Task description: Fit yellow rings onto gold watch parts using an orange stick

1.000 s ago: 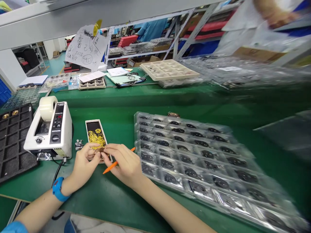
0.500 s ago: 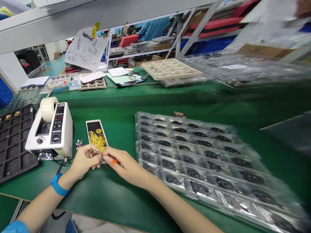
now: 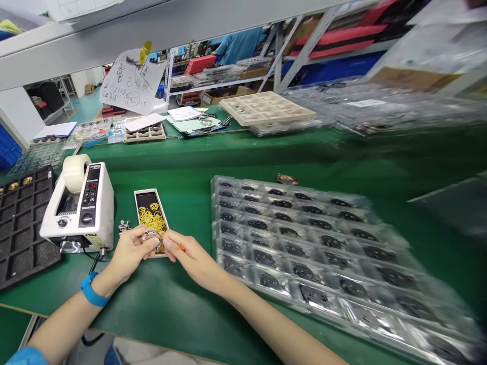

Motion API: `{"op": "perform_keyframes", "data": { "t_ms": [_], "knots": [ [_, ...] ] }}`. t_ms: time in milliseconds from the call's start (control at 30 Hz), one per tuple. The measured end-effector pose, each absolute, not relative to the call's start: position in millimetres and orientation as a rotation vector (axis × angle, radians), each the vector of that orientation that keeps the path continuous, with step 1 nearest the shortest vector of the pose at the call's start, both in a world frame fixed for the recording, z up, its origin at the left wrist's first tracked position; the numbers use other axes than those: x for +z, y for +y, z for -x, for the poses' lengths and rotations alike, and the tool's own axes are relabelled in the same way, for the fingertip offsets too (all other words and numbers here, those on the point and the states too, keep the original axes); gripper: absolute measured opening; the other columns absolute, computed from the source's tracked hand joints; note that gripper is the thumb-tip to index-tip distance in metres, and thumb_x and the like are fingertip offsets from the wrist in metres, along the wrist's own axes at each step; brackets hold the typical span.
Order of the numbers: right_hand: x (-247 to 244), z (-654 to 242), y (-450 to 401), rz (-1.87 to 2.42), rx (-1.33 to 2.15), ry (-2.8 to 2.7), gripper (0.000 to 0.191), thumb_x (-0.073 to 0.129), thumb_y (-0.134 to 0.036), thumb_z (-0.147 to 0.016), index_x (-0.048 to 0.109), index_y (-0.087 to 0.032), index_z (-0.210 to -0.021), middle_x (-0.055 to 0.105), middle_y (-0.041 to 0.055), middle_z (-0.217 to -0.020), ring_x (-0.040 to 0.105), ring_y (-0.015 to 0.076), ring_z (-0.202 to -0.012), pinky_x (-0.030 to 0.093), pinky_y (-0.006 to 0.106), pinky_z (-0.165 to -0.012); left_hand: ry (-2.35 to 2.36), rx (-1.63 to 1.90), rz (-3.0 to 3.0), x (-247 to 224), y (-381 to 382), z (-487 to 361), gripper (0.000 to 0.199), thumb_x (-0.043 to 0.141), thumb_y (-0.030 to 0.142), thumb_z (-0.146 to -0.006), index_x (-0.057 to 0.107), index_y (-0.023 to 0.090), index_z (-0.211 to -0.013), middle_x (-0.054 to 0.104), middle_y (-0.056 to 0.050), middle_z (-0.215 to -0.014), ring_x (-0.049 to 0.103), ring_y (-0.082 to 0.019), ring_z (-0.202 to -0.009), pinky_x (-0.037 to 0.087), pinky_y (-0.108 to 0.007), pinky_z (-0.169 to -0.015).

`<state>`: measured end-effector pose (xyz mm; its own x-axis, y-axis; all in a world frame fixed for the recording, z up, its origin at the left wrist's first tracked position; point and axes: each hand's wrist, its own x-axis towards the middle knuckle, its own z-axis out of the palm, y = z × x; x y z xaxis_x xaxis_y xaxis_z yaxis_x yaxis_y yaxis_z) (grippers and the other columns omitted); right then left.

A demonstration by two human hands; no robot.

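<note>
My left hand is closed on a small round metal part, which looks like a watch case, with thumb and fingers at its rim. Against the right edge of that part, my right hand is closed in a pinch. A small orange piece shows between its fingers; most of it is hidden, so its kind cannot be made out. Just behind both hands lies a narrow white box with yellow rings in it, its near end partly covered by the hands.
A white tape dispenser stands at the left beside a black compartment tray. Right of my hands spreads a clear plastic tray with black round parts. Behind it lies a small metal part. A beige tray sits on the raised ledge.
The round metal part has been turned a little in my left hand, and its face shows more. The orange piece in my right hand shows less, and a thin strand below the fingers is gone from sight.
</note>
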<state>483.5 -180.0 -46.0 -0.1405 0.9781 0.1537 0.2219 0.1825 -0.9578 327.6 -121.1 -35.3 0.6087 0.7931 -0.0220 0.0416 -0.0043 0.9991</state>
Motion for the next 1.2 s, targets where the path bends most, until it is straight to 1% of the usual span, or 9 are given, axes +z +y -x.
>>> {"op": "perform_keyframes", "data": {
  "t_ms": [133, 333, 433, 567, 700, 833, 967, 1067, 1200],
  "knots": [
    [-50.2, -474.7, -176.5, 1.176, 1.287, -1.246, 0.062, 0.040, -0.073, -0.083, 0.039, -0.016, -0.058, 0.036, -0.0015, -0.050, 0.026, 0.0073, -0.046, 0.021, 0.023, -0.047, 0.726, 1.056, -2.121, -49.2, -117.8, -326.2, 0.019, 0.052, 0.021, -0.088, 0.067, 0.009, -0.086, 0.051, -0.005, -0.075, 0.051, -0.009, -0.070, 0.044, -0.018, -0.060],
    [-43.3, -474.2, -175.9, 1.027, 1.472, -0.918, 0.057, 0.068, -0.066, -0.066, 0.045, -0.014, -0.067, 0.037, -0.0030, -0.060, 0.018, 0.0029, -0.045, 0.014, 0.021, -0.043, 0.710, 1.138, -2.869, -50.9, -129.3, -320.6, 0.038, 0.035, 0.010, -0.091, 0.055, 0.011, -0.123, 0.056, -0.016, -0.106, 0.054, -0.018, -0.097, 0.050, -0.031, -0.079],
    [-42.4, -479.2, -178.5, 1.211, 1.149, -1.083, 0.055, 0.063, -0.067, -0.069, 0.050, -0.014, -0.067, 0.041, -0.0002, -0.060, 0.029, 0.0062, -0.049, 0.023, 0.021, -0.047, 1.032, 1.105, -2.197, -44.7, -144.9, -297.5, 0.034, 0.055, 0.028, -0.086, 0.061, 0.011, -0.115, 0.059, -0.015, -0.106, 0.057, -0.020, -0.097, 0.050, -0.031, -0.080],
    [-45.0, -483.3, -183.9, 1.360, 0.726, -1.283, 0.044, 0.054, -0.057, -0.080, 0.053, -0.015, -0.065, 0.040, 0.0004, -0.056, 0.032, 0.0092, -0.050, 0.025, 0.023, -0.048, 1.188, 1.168, -0.894, -41.0, -156.7, -247.9, 0.065, 0.062, 0.068, -0.067, 0.063, 0.007, -0.090, 0.047, 0.000, -0.056, 0.042, -0.007, -0.046, 0.030, -0.019, -0.043],
    [-48.1, -482.6, -185.8, 1.313, 0.660, -1.379, 0.039, 0.050, -0.049, -0.085, 0.053, -0.016, -0.066, 0.038, -0.0002, -0.057, 0.030, 0.0095, -0.049, 0.024, 0.024, -0.047, 1.173, 1.352, -0.658, -31.2, -151.9, -218.1, 0.059, 0.080, 0.056, -0.050, 0.056, 0.010, -0.078, 0.029, 0.009, -0.046, 0.024, -0.002, -0.040, 0.019, -0.017, -0.042],
    [-49.4, -484.4, -182.7, 1.175, 0.767, -1.413, 0.042, 0.048, -0.055, -0.087, 0.055, -0.017, -0.071, 0.048, 0.0037, -0.070, 0.044, 0.0130, -0.061, 0.034, 0.024, -0.054, 1.254, 1.563, -1.326, -5.8, -145.7, -218.6, 0.032, 0.068, 0.041, -0.074, 0.053, 0.012, -0.071, 0.041, 0.002, -0.059, 0.038, -0.005, -0.053, 0.029, -0.018, -0.051],
    [-47.3, -486.9, -182.1, 1.041, 1.028, -1.340, 0.044, 0.052, -0.061, -0.085, 0.057, -0.017, -0.078, 0.055, 0.0087, -0.098, 0.053, 0.0201, -0.094, 0.042, 0.028, -0.079, 1.347, 1.180, -2.272, 21.4, -141.3, -230.0, 0.019, 0.050, 0.025, -0.087, 0.056, 0.013, -0.073, 0.058, -0.008, -0.102, 0.054, -0.015, -0.093, 0.035, -0.021, -0.063],
    [-41.1, -486.8, -185.9, 0.997, 1.215, -1.247, 0.045, 0.055, -0.062, -0.083, 0.055, -0.017, -0.080, 0.054, 0.0084, -0.105, 0.050, 0.0209, -0.100, 0.040, 0.030, -0.085, 1.375, 1.062, -2.330, 32.7, -142.0, -242.9, 0.017, 0.044, 0.022, -0.089, 0.051, 0.013, -0.075, 0.061, -0.006, -0.100, 0.052, -0.010, -0.073, 0.033, -0.022, -0.059],
    [-32.0, -485.2, -191.1, 0.900, 1.413, -1.171, 0.046, 0.060, -0.062, -0.080, 0.049, -0.017, -0.077, 0.051, 0.0035, -0.084, 0.048, 0.0162, -0.082, 0.038, 0.029, -0.081, 0.968, 1.038, -2.044, 33.9, -153.8, -269.2, 0.023, 0.046, 0.028, -0.091, 0.048, 0.014, -0.073, 0.053, -0.002, -0.085, 0.043, -0.007, -0.064, 0.034, -0.020, -0.058]
  ]
}}
